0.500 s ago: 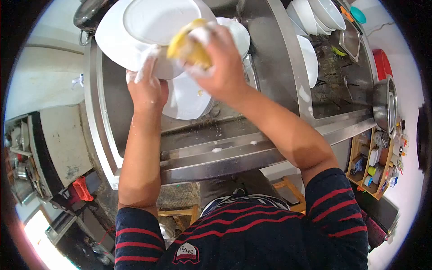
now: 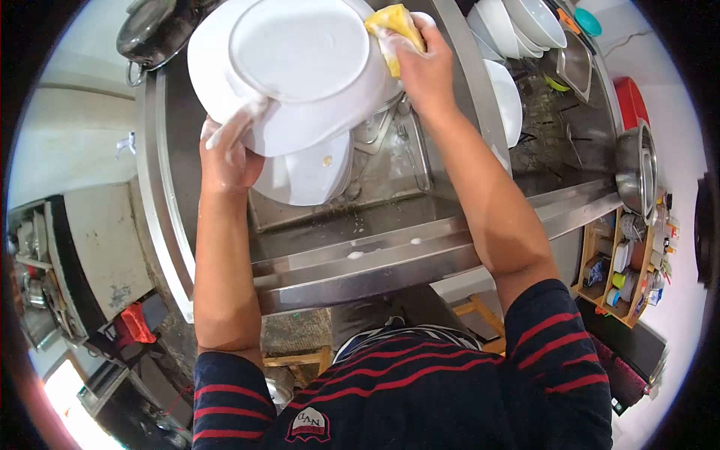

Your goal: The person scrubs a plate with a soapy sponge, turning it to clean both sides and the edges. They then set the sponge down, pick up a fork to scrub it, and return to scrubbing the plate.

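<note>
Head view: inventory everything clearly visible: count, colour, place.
Sink: one, grey, centre
Held dish: one, white, over sink
Sponge: one, yellow, beside held dish
Stacked plates: several, white, in sink
Fork: one, silver, in sink
Bowls: several, white, upper right
Small bowl: one, teal, upper right
Steel bowls: count unclear, silver, right
Pot: one, dark, upper left
Tap: one, white, left wall
Wooden shelf: one, brown, lower right
Shirt: one, navy-and-red, bottom
Left hand: one, foamy, on held dish
Right hand: one, foamy, around sponge

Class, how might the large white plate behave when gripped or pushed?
The large white plate is likely slippery, given the suds on the left hand gripping it. It is probably stiff: held by its edge, it shows no sag.
</note>
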### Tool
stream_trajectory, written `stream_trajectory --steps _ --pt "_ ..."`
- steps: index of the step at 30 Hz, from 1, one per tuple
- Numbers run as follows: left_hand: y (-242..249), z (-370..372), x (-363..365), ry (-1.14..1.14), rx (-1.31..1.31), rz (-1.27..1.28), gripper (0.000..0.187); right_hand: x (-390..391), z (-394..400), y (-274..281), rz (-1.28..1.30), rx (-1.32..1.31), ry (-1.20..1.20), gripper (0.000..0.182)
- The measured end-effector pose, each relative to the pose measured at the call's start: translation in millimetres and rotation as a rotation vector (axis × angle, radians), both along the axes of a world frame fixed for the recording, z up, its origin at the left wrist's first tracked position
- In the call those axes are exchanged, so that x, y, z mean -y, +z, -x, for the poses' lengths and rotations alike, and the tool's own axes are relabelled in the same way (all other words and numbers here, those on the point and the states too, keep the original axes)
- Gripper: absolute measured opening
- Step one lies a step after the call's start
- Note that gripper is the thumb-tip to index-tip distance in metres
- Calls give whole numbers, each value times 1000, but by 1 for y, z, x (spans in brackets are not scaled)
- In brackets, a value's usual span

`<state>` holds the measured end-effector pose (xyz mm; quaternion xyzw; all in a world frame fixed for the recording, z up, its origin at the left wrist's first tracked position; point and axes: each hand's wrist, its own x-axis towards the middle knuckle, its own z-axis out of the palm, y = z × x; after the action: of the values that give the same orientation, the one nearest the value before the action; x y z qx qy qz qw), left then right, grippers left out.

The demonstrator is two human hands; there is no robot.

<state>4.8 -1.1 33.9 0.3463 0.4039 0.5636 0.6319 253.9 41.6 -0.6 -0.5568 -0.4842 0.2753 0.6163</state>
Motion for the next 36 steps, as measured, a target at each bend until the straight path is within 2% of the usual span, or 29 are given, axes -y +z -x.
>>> stream_trajectory --steps 2,3,4,5,8,12,14,15,17,20,21,23,24,25,26,28,29,30,31,32,33,34,36 --pt "0 4 2 -146 -123 -49 51 -1 -9 -1 24 90 -75 52" --pt "0 4 3 -177 -149 -30 59 1 -10 12 132 65 -92 47" --pt "2 3 6 -181 -148 -29 59 2 -13 19 241 40 -107 44" --pt "4 3 9 -236 -178 -5 61 0 -17 13 129 27 -64 42" --pt "3 4 12 -319 -194 4 66 0 -20 13 95 64 -43 39" --pt "6 5 14 -403 -363 -66 57 4 -16 20 80 106 1 35" --pt "3 4 17 -417 -423 -82 53 6 -11 23 -46 365 -107 33" --pt "-1 0 17 -496 -503 -126 45 7 -8 25 -46 366 -104 33" --pt "-5 -8 17 -663 -595 -254 23 11 -4 26 -233 455 115 36" --pt "0 -16 21 -661 -691 -150 19 29 27 38 -346 543 110 43" --pt "-5 -12 19 -618 -722 -189 22 30 30 36 -341 537 113 43" --pt "-12 -7 10 -589 -679 -195 24 29 33 31 -582 578 281 47" --pt "-12 -7 8 -560 -631 -213 26 30 34 32 -582 575 280 47" --pt "-10 -8 14 -358 -637 -108 31 33 33 34 -537 585 378 46" --pt "-9 -3 11 -363 -639 -101 31 38 32 36 -488 593 477 46" --pt "3 7 1 -437 -804 -47 35 42 29 39 -468 517 422 45" --pt "16 10 6 -423 -912 -31 38 41 25 39 -260 415 383 44" --pt "14 13 6 -422 -912 -24 38 38 22 38 -54 313 342 43" --pt "12 20 4 -399 -1094 -79 39 31 18 27 -51 312 347 43" --pt "9 27 -1 -374 -1275 -135 41 21 13 10 -94 275 230 41" --pt "5 30 -9 -515 -1258 -109 39 17 13 5 -136 238 114 39" --pt "-1 32 -10 -512 -1259 -105 39 15 9 2 -135 236 118 39" --pt "-11 32 -10 -428 -1574 -212 37 12 3 1 -82 154 120 35"
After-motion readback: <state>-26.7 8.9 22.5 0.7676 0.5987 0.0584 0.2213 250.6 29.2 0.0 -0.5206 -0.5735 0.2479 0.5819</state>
